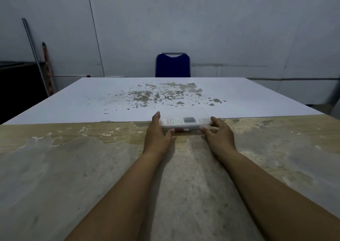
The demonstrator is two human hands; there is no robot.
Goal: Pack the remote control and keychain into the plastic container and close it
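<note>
A clear plastic container (184, 118) lies flat on the table (110, 167) with its lid down. Through the lid I see the white remote control (179, 121) with its dark display. A small reddish and metal piece, probably the keychain (182, 130), shows at the container's near edge. My left hand (157, 133) grips the container's left end, thumb on the near edge. My right hand (218, 133) holds the right end, fingers on the corner.
The table's near half is worn bare wood; the far half is white with flaked patches (158, 93). A blue chair (172, 65) stands behind the far edge. Poles (36, 57) lean on the wall at the left.
</note>
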